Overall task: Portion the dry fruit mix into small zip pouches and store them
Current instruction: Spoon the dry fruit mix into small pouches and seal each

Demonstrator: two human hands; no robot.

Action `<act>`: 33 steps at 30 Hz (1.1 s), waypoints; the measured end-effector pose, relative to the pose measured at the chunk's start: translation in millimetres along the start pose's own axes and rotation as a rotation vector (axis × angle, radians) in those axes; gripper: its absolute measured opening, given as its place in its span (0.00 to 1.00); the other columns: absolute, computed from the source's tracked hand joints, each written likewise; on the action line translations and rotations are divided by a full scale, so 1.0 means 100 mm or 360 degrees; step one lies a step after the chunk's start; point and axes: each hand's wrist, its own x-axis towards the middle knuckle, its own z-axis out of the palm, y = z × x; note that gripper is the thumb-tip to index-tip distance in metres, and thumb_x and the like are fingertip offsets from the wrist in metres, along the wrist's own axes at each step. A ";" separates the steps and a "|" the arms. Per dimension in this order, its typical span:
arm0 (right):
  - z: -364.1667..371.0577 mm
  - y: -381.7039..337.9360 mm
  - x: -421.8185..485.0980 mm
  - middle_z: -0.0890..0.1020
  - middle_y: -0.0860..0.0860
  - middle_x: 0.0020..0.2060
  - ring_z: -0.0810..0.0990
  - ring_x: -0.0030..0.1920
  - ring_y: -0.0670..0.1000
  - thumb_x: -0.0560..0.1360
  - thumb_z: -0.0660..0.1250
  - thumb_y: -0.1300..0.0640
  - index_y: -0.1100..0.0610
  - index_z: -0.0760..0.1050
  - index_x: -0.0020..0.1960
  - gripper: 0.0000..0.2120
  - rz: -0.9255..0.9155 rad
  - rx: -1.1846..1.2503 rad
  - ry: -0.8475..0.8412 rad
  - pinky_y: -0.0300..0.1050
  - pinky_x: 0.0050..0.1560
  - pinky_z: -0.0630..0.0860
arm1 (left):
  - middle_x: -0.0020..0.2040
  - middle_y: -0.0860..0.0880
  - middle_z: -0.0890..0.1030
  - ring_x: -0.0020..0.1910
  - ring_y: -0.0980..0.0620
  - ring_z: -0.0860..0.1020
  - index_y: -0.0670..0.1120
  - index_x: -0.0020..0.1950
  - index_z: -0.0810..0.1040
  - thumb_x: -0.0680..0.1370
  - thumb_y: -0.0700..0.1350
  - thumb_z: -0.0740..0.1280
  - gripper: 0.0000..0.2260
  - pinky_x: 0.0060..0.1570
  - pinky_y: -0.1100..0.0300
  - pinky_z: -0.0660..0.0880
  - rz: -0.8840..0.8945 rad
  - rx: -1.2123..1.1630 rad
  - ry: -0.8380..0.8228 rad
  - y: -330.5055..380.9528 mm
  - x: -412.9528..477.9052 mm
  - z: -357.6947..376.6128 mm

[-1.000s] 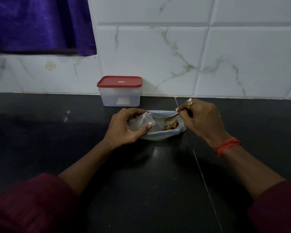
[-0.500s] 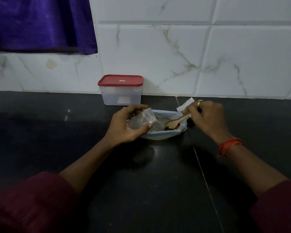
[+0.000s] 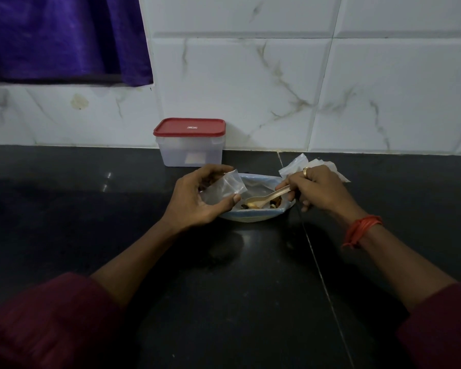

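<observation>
Clear pouch (image 3: pixel 222 189) pinched by curled left hand (image 3: pixel 197 199), spoon (image 3: pixel 266 198) gripped by right hand (image 3: pixel 321 191), dipped into bowl of dry fruit mix (image 3: pixel 250 217), red-lidded box (image 3: pixel 189 143) set behind, spare pouches (image 3: pixel 300 163) half hidden by right knuckles.

home kitchen: tiled wall (image 3: pixel 250 89), black counter (image 3: pixel 224 288)

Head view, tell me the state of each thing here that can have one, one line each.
Storage container: upright, red lid on.
Small zip pouch: pinched by the left hand, looks empty.
Spoon: gripped by the right hand, tip down in the bowl.
Bowl: uncovered, a little dry fruit mix inside.
Spare pouches: lying on the counter behind the right hand.
</observation>
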 end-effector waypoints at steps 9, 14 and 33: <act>0.16 -0.05 -0.05 0.83 0.55 0.31 0.78 0.27 0.47 0.78 0.63 0.64 0.59 0.84 0.43 0.12 0.0142 0.0365 -0.0030 0.42 0.31 0.79 | 0.60 0.57 0.80 0.59 0.59 0.78 0.49 0.67 0.77 0.71 0.58 0.74 0.28 0.57 0.66 0.76 -0.0027 -0.0008 0.0007 -0.01 0.01 -0.02; 0.14 -0.08 -0.06 0.83 0.55 0.31 0.73 0.25 0.49 0.75 0.62 0.64 0.61 0.83 0.40 0.12 0.0284 0.0503 0.0080 0.42 0.28 0.76 | 0.61 0.56 0.80 0.60 0.58 0.78 0.50 0.68 0.76 0.71 0.58 0.74 0.28 0.59 0.62 0.77 -0.0026 0.0032 0.0033 -0.03 0.01 -0.03; 0.17 -0.23 -0.07 0.81 0.52 0.30 0.70 0.21 0.45 0.74 0.61 0.63 0.61 0.85 0.45 0.13 0.0294 0.0726 0.0189 0.45 0.35 0.80 | 0.59 0.55 0.80 0.58 0.54 0.76 0.55 0.69 0.76 0.69 0.68 0.71 0.32 0.58 0.45 0.76 -0.0052 0.0562 -0.0013 -0.11 0.02 0.02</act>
